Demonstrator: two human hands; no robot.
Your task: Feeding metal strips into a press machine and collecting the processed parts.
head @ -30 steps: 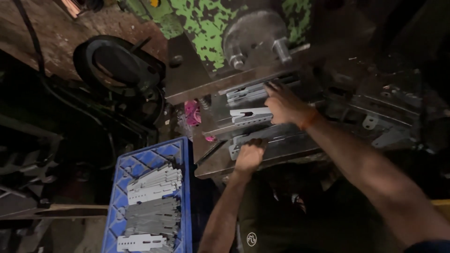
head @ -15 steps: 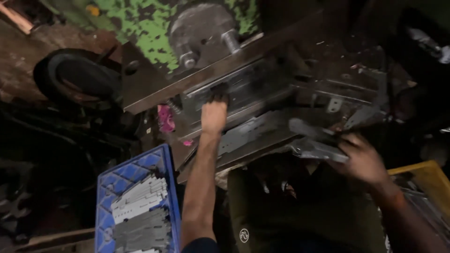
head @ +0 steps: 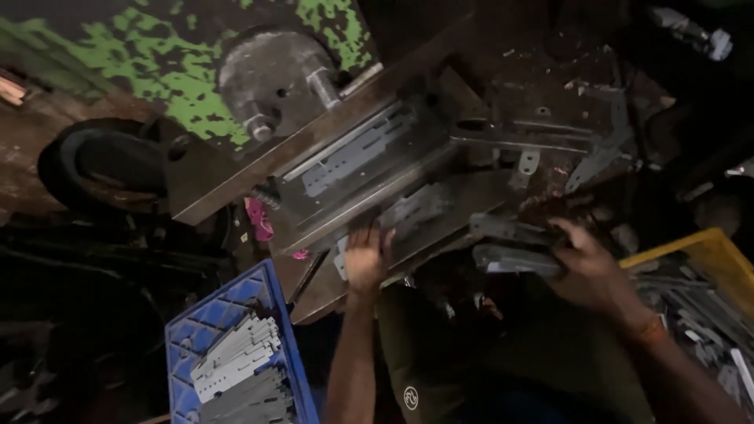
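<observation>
Dim workshop, cluttered steel press bed

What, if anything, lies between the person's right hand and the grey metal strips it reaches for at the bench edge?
Nothing visible: the right hand already touches the grey metal strips at the bench edge, its fingers on their right end. The left hand rests apart on the bench.

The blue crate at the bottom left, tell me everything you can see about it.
The blue crate is a plastic bin with slotted, lattice-like walls, seen from above and tilted in view. It sits low, left of the left hand and below the edge of the metal work table. Inside lie stacks of flat grey metal strips with punched holes, roughly aligned. Its lower part runs out of frame. No hand touches it.
</observation>
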